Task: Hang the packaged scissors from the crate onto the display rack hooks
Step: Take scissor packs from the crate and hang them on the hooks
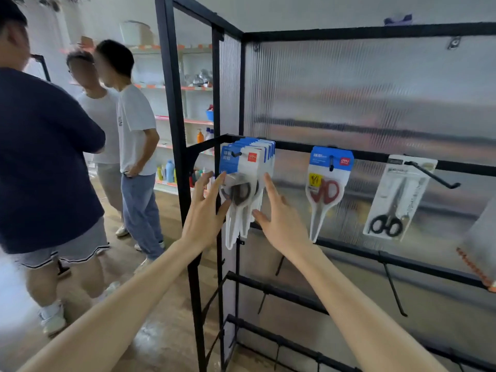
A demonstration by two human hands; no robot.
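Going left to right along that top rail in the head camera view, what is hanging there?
A stack of blue-and-white scissor packs between the left hand and right hand → a single pack of red-handled scissors → a pack of black-handled scissors.

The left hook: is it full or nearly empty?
Full: a stack of scissor packs covers the left hook almost to its tip.

One head-worn view looks forward and slightly down along both forearms, close to the rack [375, 33] (its corner upright seems nearest); edges blur.
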